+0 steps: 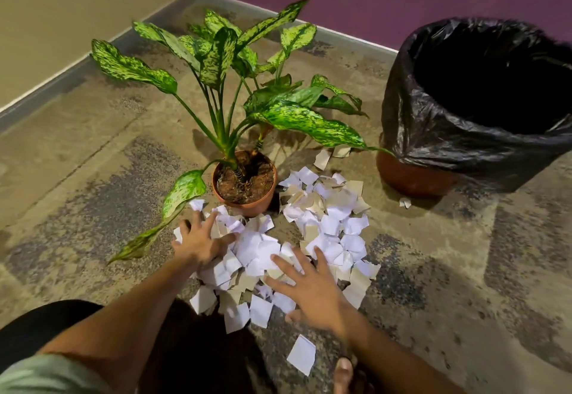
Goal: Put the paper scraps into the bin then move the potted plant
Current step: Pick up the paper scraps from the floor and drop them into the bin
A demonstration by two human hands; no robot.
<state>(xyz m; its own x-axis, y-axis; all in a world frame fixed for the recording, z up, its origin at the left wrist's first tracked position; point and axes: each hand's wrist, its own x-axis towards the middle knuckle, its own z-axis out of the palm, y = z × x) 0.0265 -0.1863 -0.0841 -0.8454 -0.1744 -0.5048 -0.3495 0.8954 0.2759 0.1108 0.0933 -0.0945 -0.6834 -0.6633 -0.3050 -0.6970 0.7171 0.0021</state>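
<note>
With both hands spread flat on the pile, step one is barely started. Right hand open, palm down on the near scraps; left hand open too, fingers splayed at the pile's left edge. Nothing gripped yet. Paper scraps cover the floor from knees to potted plant, touching its pot. Bin, black-lined, stands far right, one stray scrap beside it. Next: rake inward, scoop a handful, carry right.
</note>
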